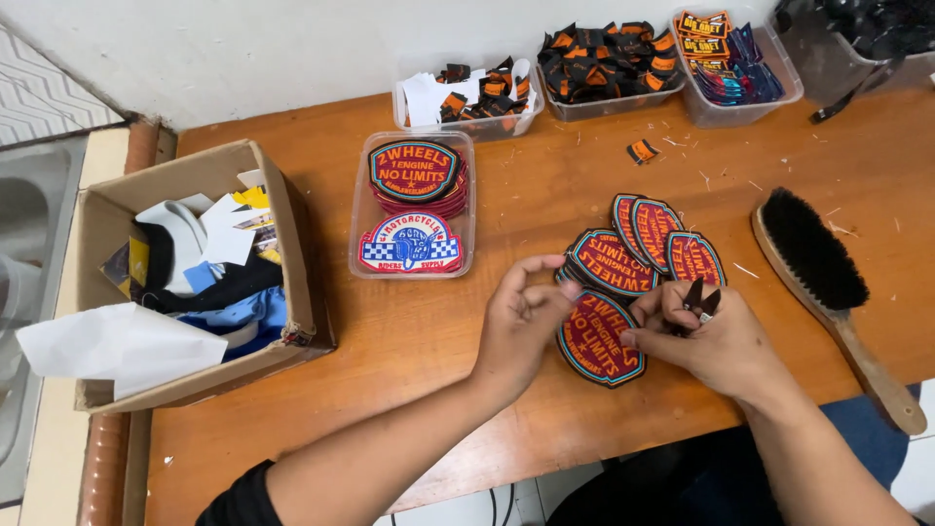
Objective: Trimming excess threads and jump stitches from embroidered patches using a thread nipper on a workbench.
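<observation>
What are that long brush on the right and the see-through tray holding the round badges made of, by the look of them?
The brush seems to have a pale, unvarnished wooden back and handle with visible grain, and dense matte black bristles, natural or synthetic I cannot tell. The tray looks like thin clear plastic: the table's brown shows through its glossy walls.

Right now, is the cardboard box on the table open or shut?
Open. The cardboard box has its top flaps spread apart, so you can see white paper and blue and black fabric scraps piled inside it.

Left hand pinching, right hand clenched (forearms converging).
</observation>
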